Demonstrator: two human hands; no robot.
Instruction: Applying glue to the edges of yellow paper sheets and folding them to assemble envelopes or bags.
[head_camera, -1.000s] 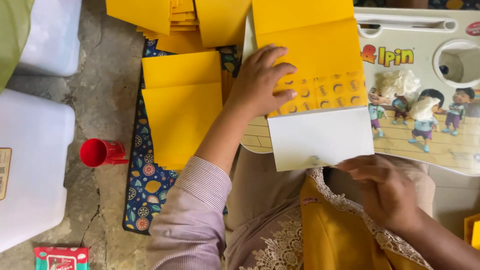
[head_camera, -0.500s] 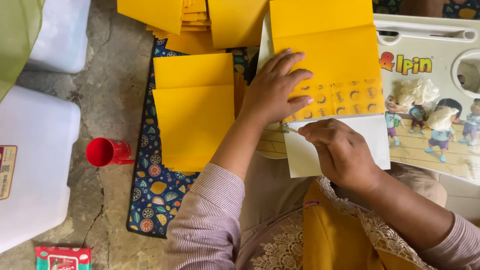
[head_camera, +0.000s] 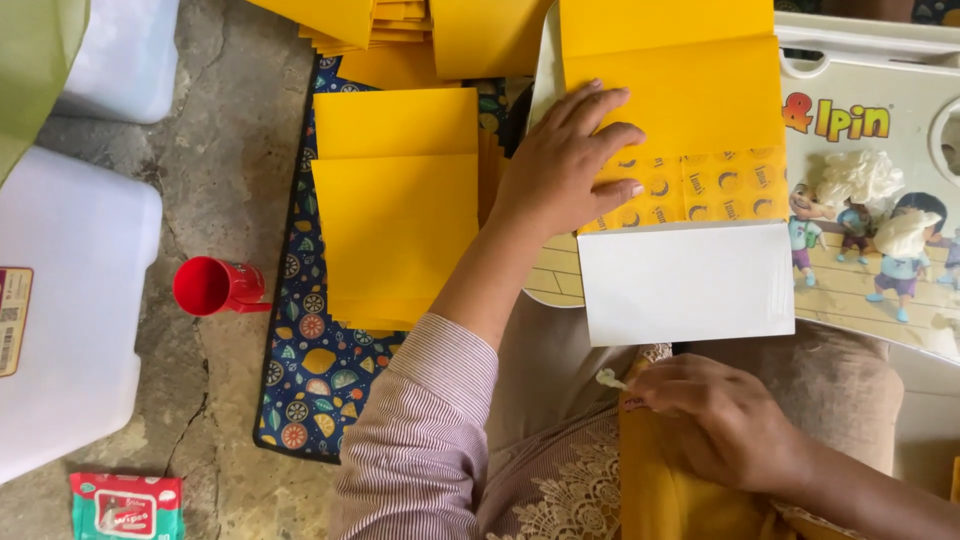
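My left hand (head_camera: 570, 165) lies flat, fingers spread, on a yellow folded sheet (head_camera: 690, 100) that rests on a small white table with a cartoon picture (head_camera: 870, 70). The sheet carries rows of round printed marks and ends in a white flap (head_camera: 685, 285) pointing toward me. Down over my lap, my right hand (head_camera: 720, 420) is closed around a small white-tipped object (head_camera: 610, 378); what it is I cannot tell. Left of the table, a stack of plain yellow sheets (head_camera: 395, 230) lies on a dark patterned mat (head_camera: 320, 380).
Two white crumpled wads (head_camera: 860, 180) sit on the cartoon table. More yellow sheets (head_camera: 400, 30) are piled at the top. A red cup (head_camera: 205, 287) lies on the concrete floor beside white plastic containers (head_camera: 70, 300). A green and red wipes packet (head_camera: 125, 505) is at bottom left.
My right hand went up onto the white flap half a second ago and has come back down to my lap. My left hand has stayed pressed on the yellow sheet.
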